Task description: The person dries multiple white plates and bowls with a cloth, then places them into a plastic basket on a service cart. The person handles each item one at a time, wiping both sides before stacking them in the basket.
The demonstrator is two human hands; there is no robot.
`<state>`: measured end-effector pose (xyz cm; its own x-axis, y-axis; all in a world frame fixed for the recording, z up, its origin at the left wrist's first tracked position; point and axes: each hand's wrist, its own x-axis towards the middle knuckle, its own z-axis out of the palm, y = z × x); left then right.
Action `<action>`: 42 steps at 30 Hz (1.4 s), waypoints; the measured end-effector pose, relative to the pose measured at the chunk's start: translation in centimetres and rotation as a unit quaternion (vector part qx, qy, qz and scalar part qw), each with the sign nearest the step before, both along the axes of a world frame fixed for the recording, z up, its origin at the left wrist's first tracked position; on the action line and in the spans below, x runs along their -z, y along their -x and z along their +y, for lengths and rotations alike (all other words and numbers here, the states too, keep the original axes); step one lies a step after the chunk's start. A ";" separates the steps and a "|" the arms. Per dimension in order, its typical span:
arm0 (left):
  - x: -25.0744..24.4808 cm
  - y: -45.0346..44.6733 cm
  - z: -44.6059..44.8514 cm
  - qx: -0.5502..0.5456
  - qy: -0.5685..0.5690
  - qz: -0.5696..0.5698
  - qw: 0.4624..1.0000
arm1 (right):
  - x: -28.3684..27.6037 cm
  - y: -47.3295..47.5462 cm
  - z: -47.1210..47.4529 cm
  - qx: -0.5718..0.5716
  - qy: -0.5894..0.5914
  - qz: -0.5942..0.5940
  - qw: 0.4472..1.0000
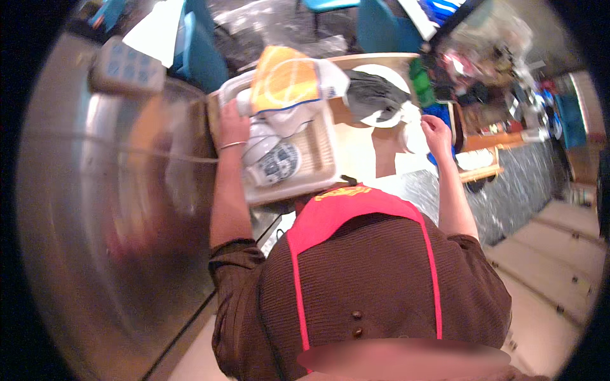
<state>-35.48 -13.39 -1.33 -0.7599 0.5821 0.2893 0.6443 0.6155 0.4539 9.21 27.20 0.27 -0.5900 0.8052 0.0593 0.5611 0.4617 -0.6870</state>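
A white plastic basket (pixel 330 143) holds white bowls (pixel 261 143) and a patterned blue-and-white bowl (pixel 279 162). Over its far side lies an orange cloth (pixel 286 81) with a dark blue edge. My left hand (pixel 234 125) is at the basket's left side, beside a small white item and the cloth; its fingertips are unclear. To the right, a dark crumpled cloth (pixel 374 95) lies on a round white dish (pixel 399 78). My right hand (pixel 436 133) has its fingers bent close together beside crumpled white material (pixel 413 131); whether it grips any is unclear.
A large metal surface (pixel 119 190) stands at left, with a patterned box (pixel 128 66) on it. Blue chairs (pixel 202 52) are beyond the table. Green and blue items lie near my right hand, with a cluttered shelf (pixel 495 140) farther right. Pale drawers (pixel 548 247) are at lower right.
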 end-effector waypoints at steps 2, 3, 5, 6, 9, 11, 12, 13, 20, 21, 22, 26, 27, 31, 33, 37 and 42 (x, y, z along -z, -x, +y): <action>2.1 2.6 1.7 -0.005 0.071 0.020 0.997 | 0.3 -3.1 1.1 0.073 0.038 -0.010 0.997; 2.8 3.7 2.0 0.012 0.100 0.020 0.995 | 0.5 -4.6 1.4 0.072 0.014 -0.048 0.996; 4.3 4.9 3.2 0.001 0.112 -0.025 0.993 | 1.6 -6.8 1.1 0.101 0.019 -0.089 0.991; 4.8 5.5 3.6 0.007 0.132 -0.045 0.990 | 2.2 -7.6 0.9 0.101 0.014 -0.134 0.986; 5.6 6.9 4.8 0.021 0.159 -0.104 0.981 | 4.9 -8.3 -0.2 0.135 0.073 -0.134 0.979; 5.9 7.4 5.3 0.029 0.134 -0.141 0.981 | 6.8 -7.9 -0.5 0.162 0.117 -0.115 0.973; 5.9 7.6 5.4 0.041 0.119 -0.141 0.982 | 7.6 -7.6 -0.3 0.152 0.074 -0.124 0.978; 5.9 7.6 5.4 0.042 0.130 -0.148 0.980 | 8.4 -7.2 -0.1 0.169 0.061 -0.143 0.973; 5.0 6.8 4.9 -0.050 0.160 -0.145 0.975 | 10.6 -6.2 1.5 0.157 0.048 -0.155 0.974; 4.9 6.6 4.9 -0.051 0.176 -0.143 0.973 | 10.5 -6.3 1.6 0.167 0.080 -0.142 0.972; 4.7 6.4 5.0 -0.051 0.173 -0.130 0.975 | 10.4 -6.3 1.6 0.152 0.063 -0.144 0.976; 3.0 4.9 4.6 -0.021 0.130 -0.031 0.991 | 9.2 -6.1 1.5 0.144 0.062 -0.127 0.979; 2.3 4.3 4.5 -0.015 0.121 0.012 0.992 | 8.8 -6.0 1.4 0.155 0.088 -0.120 0.977; -1.4 2.9 3.9 -0.001 0.104 0.140 0.985 | 7.4 -6.0 1.2 0.164 0.138 -0.072 0.974; -3.6 2.9 3.4 -0.017 0.068 0.146 0.987 | 6.8 -6.3 1.4 0.155 0.133 -0.043 0.978; -7.0 1.7 1.5 -0.050 -0.133 0.043 0.989 | 5.6 -7.2 2.2 0.170 0.197 0.067 0.963; -9.7 -3.2 -0.3 -0.029 -0.476 -0.452 0.754 | 3.8 -8.4 3.2 0.183 0.297 0.162 0.923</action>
